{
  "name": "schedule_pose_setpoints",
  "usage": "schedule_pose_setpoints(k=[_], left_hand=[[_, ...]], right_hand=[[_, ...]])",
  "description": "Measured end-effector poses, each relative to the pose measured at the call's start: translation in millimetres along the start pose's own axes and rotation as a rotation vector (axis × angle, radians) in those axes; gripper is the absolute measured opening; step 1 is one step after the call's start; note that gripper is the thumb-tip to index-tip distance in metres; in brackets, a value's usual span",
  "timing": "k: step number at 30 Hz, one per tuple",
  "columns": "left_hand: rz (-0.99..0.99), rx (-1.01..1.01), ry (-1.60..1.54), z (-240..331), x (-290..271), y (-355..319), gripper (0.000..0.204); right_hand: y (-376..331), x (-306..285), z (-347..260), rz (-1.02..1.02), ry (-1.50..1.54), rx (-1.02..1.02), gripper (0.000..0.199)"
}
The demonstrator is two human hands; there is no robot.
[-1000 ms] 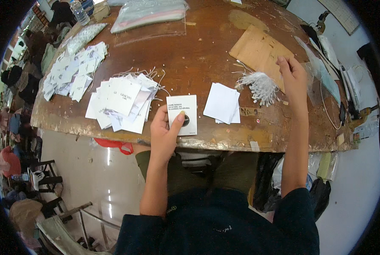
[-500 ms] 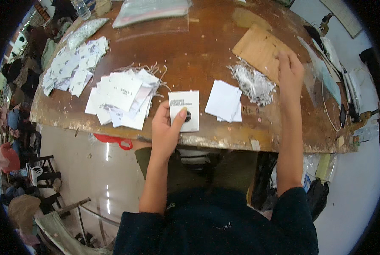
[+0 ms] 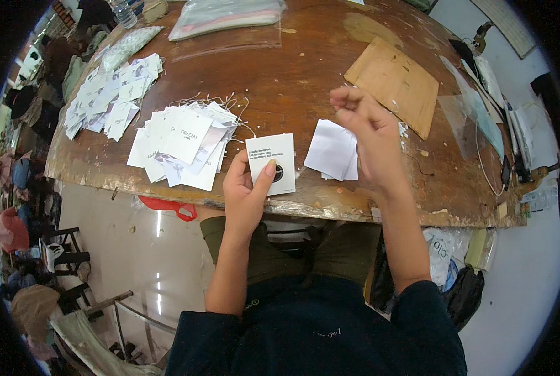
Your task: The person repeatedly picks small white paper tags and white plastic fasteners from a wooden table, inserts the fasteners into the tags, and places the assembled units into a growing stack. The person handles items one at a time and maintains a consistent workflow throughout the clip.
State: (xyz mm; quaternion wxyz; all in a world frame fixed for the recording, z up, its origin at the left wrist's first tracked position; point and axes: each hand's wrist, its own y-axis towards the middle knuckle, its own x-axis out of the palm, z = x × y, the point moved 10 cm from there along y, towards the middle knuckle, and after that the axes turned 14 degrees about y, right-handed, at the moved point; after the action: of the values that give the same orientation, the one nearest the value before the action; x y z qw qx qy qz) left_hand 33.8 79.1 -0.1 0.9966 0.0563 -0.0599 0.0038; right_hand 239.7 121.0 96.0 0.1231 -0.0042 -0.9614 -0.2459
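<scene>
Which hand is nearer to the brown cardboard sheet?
Right. The right hand is raised just left of the brown cardboard sheet; the left hand holds a white tag farther away.

Worn wooden table (image 3: 292, 81), white tag piles (image 3: 183, 144), cardboard sheet (image 3: 393, 81), clear plastic bags (image 3: 227, 12)

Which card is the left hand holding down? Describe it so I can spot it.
On the worn wooden table, near its front edge, the left hand pins a single white card. Unlike the stringed pile left and blank sheets right, it has a dark round spot.
</scene>
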Motion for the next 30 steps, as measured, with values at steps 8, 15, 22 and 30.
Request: schedule_pose_setpoints(k=[8, 15, 22, 30], left_hand=[[0.122, 0.050, 0.100, 13.5, -12.6, 0.1, 0.034], [0.128, 0.055, 0.080, 10.8, -17.5, 1.4, 0.034], [0.119, 0.016, 0.107, 6.4, -14.4, 0.8, 0.034], [0.096, 0.018, 0.097, 6.5, -15.8, 1.4, 0.036]], right_hand=[[-45.6, 47.2, 29.7, -0.028, 0.083, 0.375, 0.012], [-30.3, -8.3, 10.2, -0.040, -0.706, 0.085, 0.039], [-41.9, -14.5, 39.2, -0.346, -1.099, 0.330, 0.080], [-46.5, -17.2, 51.7, -0.427, -1.145, 0.493, 0.091]])
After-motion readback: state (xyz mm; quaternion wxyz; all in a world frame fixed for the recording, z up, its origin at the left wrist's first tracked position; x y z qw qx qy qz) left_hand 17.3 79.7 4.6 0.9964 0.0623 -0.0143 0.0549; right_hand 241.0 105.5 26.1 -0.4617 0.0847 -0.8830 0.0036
